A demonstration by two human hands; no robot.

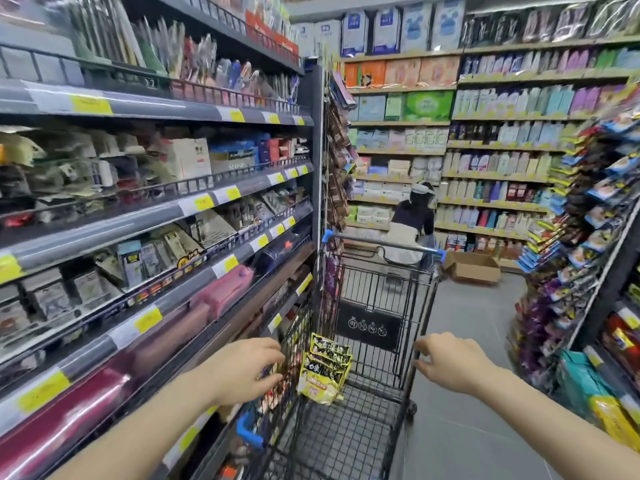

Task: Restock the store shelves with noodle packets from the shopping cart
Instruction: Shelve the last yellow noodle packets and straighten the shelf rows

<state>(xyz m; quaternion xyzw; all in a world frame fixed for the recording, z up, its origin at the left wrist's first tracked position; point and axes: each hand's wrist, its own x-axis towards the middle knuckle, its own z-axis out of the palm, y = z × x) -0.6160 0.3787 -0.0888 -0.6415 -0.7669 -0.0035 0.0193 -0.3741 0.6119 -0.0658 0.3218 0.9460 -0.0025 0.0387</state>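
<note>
Two bare forearms, sleeveless, no rings or watch visible.

Bright, motion-blurred, edges fisheye-warped.

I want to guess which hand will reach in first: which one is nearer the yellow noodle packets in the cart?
Left. The left hand is at the cart's left wall, just beside the noodle packets; the right hand is across the basket at the right wall.

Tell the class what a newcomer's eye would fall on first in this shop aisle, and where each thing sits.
First the black wire shopping cart in mid-aisle, with yellow-and-black noodle packets stacked against its left wall. The left hand and right hand reach in from below toward the cart's side rims. Beyond the cart crouches a person, a cardboard box on the floor to their right.
</note>
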